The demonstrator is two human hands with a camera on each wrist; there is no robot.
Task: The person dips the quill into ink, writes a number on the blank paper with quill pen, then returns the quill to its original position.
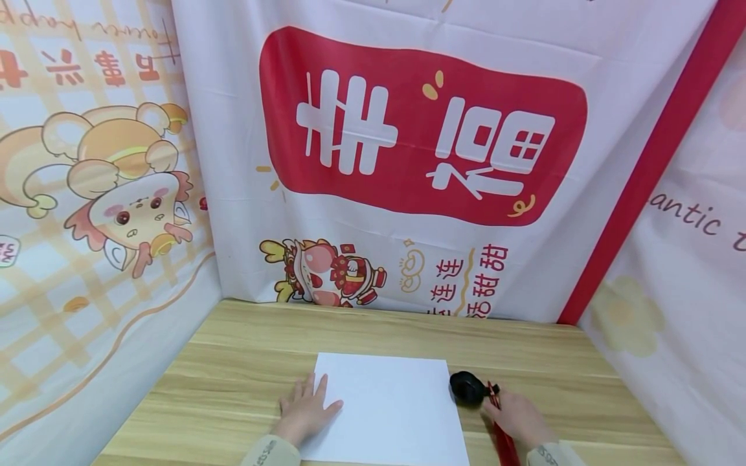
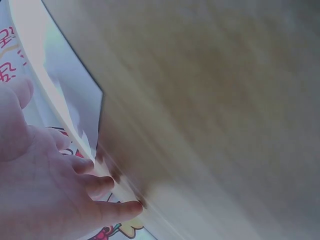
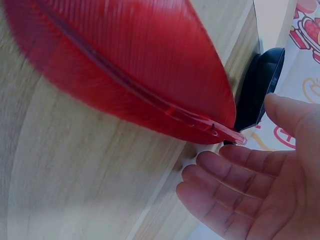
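Your left hand (image 1: 309,413) lies spread at the left edge of the paper (image 1: 387,408), seemingly blank on the counter (image 1: 262,336). Your right hand (image 1: 517,417), thumb and fingers apart, is at the red feather (image 3: 135,65) beside the black dish (image 1: 466,388), apparently not gripping yet.

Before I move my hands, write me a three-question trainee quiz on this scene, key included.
1. Which hand is at the left edge of the white sheet?
2. True or false: in the head view, the red leaf-shaped object lies to the right of the sheet.
3. What colour is the rounded object near the sheet's right edge? (a) green (b) black (c) yellow

Key: 1. The left hand. 2. True. 3. b.
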